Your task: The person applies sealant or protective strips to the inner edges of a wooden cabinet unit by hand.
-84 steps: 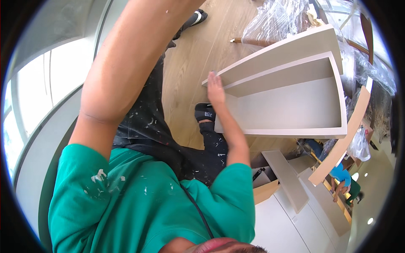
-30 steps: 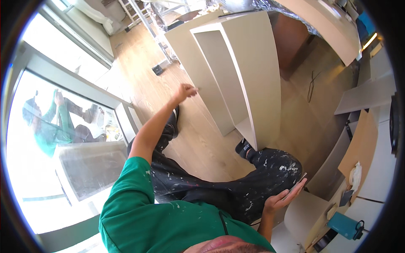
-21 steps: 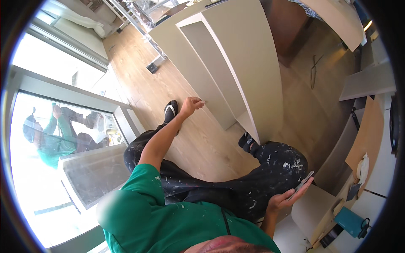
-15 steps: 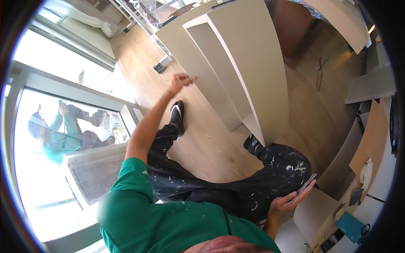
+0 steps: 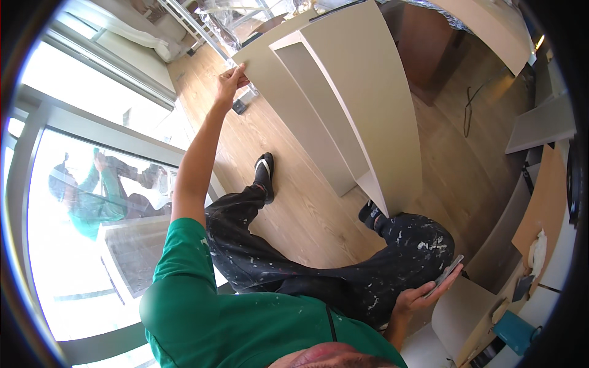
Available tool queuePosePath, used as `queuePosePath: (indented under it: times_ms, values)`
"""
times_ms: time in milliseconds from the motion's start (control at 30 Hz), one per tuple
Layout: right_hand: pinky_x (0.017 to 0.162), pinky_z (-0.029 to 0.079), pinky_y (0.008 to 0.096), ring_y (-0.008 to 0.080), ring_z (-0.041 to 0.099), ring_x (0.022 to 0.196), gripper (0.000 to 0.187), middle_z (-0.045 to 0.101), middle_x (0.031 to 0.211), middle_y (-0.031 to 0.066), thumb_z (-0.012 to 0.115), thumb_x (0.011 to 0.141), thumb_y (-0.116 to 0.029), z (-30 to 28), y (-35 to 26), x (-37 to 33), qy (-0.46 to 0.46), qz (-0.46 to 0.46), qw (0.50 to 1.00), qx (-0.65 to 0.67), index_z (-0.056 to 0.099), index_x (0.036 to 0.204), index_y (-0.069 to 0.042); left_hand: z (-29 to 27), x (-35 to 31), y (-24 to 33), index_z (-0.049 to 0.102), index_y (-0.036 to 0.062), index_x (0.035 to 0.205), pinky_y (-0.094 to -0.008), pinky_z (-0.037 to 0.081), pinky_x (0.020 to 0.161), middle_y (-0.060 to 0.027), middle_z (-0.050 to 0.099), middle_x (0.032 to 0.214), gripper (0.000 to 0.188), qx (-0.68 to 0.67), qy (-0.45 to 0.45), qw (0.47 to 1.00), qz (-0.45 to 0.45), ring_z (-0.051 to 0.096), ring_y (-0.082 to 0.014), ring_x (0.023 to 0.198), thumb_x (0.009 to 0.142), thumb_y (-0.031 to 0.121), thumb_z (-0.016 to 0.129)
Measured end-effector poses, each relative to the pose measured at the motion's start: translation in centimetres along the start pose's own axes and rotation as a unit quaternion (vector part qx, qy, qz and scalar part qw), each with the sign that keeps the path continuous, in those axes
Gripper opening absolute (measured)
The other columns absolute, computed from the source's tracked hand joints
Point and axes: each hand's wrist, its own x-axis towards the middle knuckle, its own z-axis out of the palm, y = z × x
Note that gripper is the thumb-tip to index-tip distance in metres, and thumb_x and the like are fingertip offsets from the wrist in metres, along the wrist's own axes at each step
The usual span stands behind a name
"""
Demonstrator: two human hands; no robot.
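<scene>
- Flat object [image 5: 445, 276] is clamped in right hand [image 5: 419, 299].
- Left hand [image 5: 229, 84] is set at edge of beige cabinet [image 5: 368, 86]; grip cannot be told.
- Cabinet is stood on floor [image 5: 294, 224], crowded by shoe [image 5: 369, 214], dark cord [image 5: 467, 111] farther right.

My big beige box [image 5: 374, 104] is on the wooden floor [image 5: 307, 233], away from the floor's window edge, its hollow inside showing. Beside it is my flat beige board [image 5: 297, 116]. My right hand [image 5: 420, 299] holds a thin, flat gray thing [image 5: 449, 270], tilted.
</scene>
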Motion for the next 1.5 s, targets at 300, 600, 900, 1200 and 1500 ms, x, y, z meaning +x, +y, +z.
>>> queuePosePath:
  times_ms: [300, 600, 900, 1200, 1500]
  values:
    - [0.112, 0.043, 0.0524, 0.0483, 0.041, 0.141, 0.052, 0.033, 0.155, 0.0341, 0.029, 0.109, -0.017, -0.6, -0.4, 0.3, -0.015, 0.015, 1.0, -0.018, 0.026, 0.152, 0.013, 2.0, -3.9, -3.5, 0.072, -0.005, 0.105, -0.028, 0.06, 0.079, -0.009, 0.072, 0.089, 0.043, 0.07, -0.042, 0.996, -0.037, 0.071, -0.0158, 0.08, 0.095, 0.037, 0.073]
    - [0.113, 0.042, 0.0494, 0.0434, 0.042, 0.142, 0.053, 0.036, 0.155, 0.0302, 0.028, 0.109, -0.019, -0.2, 0.3, -0.3, 0.005, 0.012, 1.0, 0.002, 0.028, 0.151, 0.013, 5.1, -9.5, -9.4, 0.074, -0.0035, 0.097, -0.0274, 0.061, 0.077, -0.0086, 0.075, 0.087, 0.037, 0.121, -0.133, 0.98, -0.09, 0.075, -0.0166, 0.085, 0.094, 0.034, 0.075]
    - [0.114, 0.041, 0.0501, 0.0438, 0.04, 0.143, 0.053, 0.035, 0.156, 0.0307, 0.029, 0.109, -0.018, -0.2, 0.2, -0.2, -0.005, 0.028, 1.0, -0.005, 0.028, 0.151, 0.014, 8.0, -13.9, -15.7, 0.072, -0.0046, 0.094, -0.0279, 0.06, 0.077, -0.0105, 0.075, 0.088, 0.036, 0.139, -0.187, 0.962, -0.144, 0.075, -0.0168, 0.086, 0.093, 0.031, 0.077]
    - [0.116, 0.038, 0.0524, 0.0472, 0.038, 0.143, 0.053, 0.034, 0.154, 0.0338, 0.03, 0.107, -0.017, 0.2, 1.1, -0.5, -0.009, 0.027, 0.999, -0.036, 0.027, 0.151, 0.014, 13.0, -19.9, -23.4, 0.073, -0.0044, 0.104, -0.029, 0.059, 0.077, -0.0108, 0.076, 0.093, 0.033, 0.157, -0.244, 0.934, -0.209, 0.074, -0.0165, 0.088, 0.09, 0.025, 0.078]
    - [0.117, 0.034, 0.0532, 0.0455, 0.038, 0.143, 0.055, 0.037, 0.154, 0.0329, 0.03, 0.107, -0.02, 0.8, 1.0, -0.7, 0.009, 0.042, 0.995, -0.085, 0.029, 0.15, 0.015, 19.6, -29.2, -34.4, 0.074, -0.0045, 0.1, -0.0293, 0.058, 0.066, -0.0111, 0.076, 0.086, 0.024, 0.142, -0.204, 0.933, -0.26, 0.073, -0.0151, 0.077, 0.087, 0.015, 0.08]
